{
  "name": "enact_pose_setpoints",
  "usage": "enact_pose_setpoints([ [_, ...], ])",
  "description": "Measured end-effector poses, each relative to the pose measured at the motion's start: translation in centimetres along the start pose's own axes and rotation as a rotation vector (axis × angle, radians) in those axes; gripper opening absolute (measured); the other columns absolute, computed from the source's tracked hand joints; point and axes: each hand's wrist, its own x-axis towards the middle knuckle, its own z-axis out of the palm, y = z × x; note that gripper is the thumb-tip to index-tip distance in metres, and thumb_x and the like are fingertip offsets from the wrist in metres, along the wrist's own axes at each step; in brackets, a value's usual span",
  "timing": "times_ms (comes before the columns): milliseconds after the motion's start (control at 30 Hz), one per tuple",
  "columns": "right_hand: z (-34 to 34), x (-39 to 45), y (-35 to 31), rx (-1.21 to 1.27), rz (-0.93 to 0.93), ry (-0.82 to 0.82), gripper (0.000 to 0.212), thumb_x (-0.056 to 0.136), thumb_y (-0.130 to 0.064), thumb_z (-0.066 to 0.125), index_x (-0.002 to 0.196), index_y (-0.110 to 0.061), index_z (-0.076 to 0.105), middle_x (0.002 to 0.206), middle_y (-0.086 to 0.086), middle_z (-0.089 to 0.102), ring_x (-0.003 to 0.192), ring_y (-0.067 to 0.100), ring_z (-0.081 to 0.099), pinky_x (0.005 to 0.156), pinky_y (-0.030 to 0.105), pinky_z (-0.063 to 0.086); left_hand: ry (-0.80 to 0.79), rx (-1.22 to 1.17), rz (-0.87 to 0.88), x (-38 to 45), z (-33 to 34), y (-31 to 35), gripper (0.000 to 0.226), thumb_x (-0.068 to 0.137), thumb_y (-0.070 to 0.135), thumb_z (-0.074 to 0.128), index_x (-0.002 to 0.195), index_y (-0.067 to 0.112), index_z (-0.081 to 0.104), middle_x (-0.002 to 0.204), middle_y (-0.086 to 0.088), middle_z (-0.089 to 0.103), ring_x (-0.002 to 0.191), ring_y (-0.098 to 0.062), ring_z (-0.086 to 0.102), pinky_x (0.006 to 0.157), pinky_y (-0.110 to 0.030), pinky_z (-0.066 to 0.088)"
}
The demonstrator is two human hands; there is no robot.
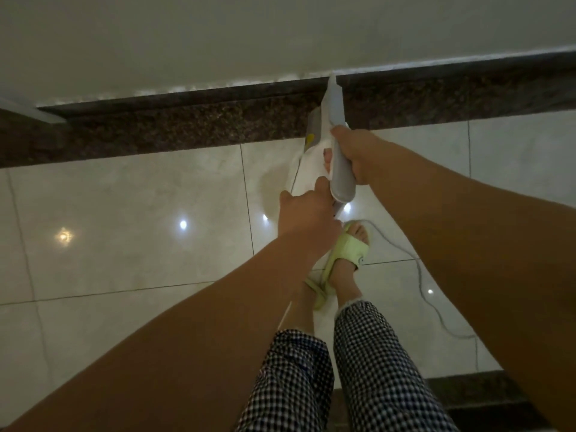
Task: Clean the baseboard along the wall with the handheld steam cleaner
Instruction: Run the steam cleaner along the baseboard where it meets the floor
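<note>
The left hand (307, 213) is curled around the rear of the steam cleaner (327, 151), while the right hand (358, 157) is wrapped around its handle. The nozzle is held at the top edge of the baseboard (187, 126). The body seems rigid, probably somewhat heavy, so two hands are needed. No container is seen.

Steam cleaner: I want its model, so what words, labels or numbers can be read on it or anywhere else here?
None can be read.
Steam cleaner: a yellow patch on its side, too blurred to tell whether it bears text.
Slipper: a small dark mark on the strap, too small to read.
</note>
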Motion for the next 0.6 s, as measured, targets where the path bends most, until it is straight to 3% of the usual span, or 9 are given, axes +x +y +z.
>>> enact_pose_setpoints([
  [133, -3.0, 0.9, 0.9, 0.098, 0.045, 0.067, 0.041, 0.097, -0.042, 0.052, 0.121, -0.010, 0.057, 0.078, 0.002, 0.062, 0.060, 0.012, 0.058, 0.044, 0.021, 0.046, -0.060, 0.162, 0.088, 0.7, 0.7, 1.3, 0.037, 0.088, 0.031, 0.054, 0.118, 0.014, 0.040, 0.064, 0.010, 0.036, 0.056, -0.015, 0.033, 0.098, -0.043, 0.035],
  [267, -6.7, 2.1, 0.9, 0.187, 0.110, 0.098, 0.041, 0.097, -0.039, 0.053, 0.126, -0.011, 0.054, 0.079, 0.002, 0.062, 0.065, 0.013, 0.059, 0.049, 0.028, 0.045, -0.205, 0.159, 0.133, 2.7, 0.3, 4.0, 0.049, 0.085, 0.032, 0.059, 0.124, 0.013, 0.036, 0.079, 0.006, 0.051, 0.073, -0.022, 0.055, 0.103, -0.044, 0.032],
  [400, -10.6, 3.8, -0.4, 0.150, 0.113, 0.116, 0.037, 0.097, -0.038, 0.054, 0.122, -0.012, 0.053, 0.083, 0.001, 0.062, 0.066, 0.011, 0.059, 0.042, 0.024, 0.042, -0.223, 0.094, 0.150, 5.3, 1.3, 7.8, 0.056, 0.086, 0.031, 0.061, 0.131, 0.011, 0.035, 0.096, 0.001, 0.063, 0.090, -0.023, 0.062, 0.104, -0.045, 0.031],
  [600, -14.1, 7.4, -3.8, 0.139, 0.077, 0.118, 0.035, 0.095, -0.039, 0.057, 0.116, -0.012, 0.054, 0.085, 0.000, 0.065, 0.068, 0.011, 0.061, 0.039, 0.019, 0.044, -0.215, 0.113, 0.153, 11.0, 2.3, 11.4, 0.050, 0.087, 0.033, 0.060, 0.126, 0.013, 0.035, 0.079, 0.007, 0.047, 0.083, -0.019, 0.059, 0.102, -0.045, 0.032],
])
